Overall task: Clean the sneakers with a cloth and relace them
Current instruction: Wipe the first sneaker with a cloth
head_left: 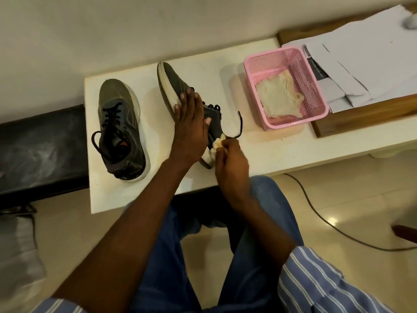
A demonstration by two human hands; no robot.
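On the white table (pixel 225 64) there are two grey sneakers. The left sneaker (pixel 120 129) stands upright on its sole, with its long axis going away from the person, toe at the far end and heel close to the near edge; its black laces are threaded and lie loose over the tongue. The right sneaker (pixel 178 91) is tipped on its side, so the pale sole faces to the left; its long axis runs from the far left to the near right, with the toe at the far end and the heel toward the person. The left hand (pixel 190 129) lies flat on this shoe, fingers spread and pressing on its side, with the thumb on the upper. The right hand (pixel 230 157) is closed around a small crumpled cloth (pixel 218 143) and holds it against the heel part of the shoe. One black lace end (pixel 239 126) sticks out to the right of the shoe. Further right, a pink basket (pixel 316 105) stands on the table with another pale cloth (pixel 277 96) lying inside, and beside it are white papers (pixel 365 59).
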